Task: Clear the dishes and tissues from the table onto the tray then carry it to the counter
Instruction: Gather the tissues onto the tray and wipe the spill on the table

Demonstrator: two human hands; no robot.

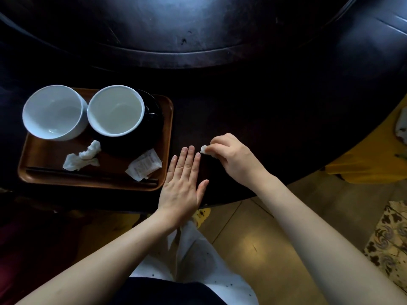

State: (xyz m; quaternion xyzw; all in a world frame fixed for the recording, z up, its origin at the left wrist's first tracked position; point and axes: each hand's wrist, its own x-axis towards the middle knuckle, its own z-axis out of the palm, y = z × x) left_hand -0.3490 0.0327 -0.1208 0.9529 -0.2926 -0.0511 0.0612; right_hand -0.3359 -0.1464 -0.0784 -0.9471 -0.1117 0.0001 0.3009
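Note:
A brown wooden tray lies on the dark table at the left. On it stand two white bowls, the right one on a black plate. A crumpled tissue, a white packet and dark chopsticks also lie on the tray. My left hand rests flat and open on the table just right of the tray. My right hand pinches a small white tissue scrap just above the table, beside my left fingertips.
The dark round table has a raised turntable at the back. Its front edge runs just behind my left wrist. Yellow seats stand at the right, above a tiled floor.

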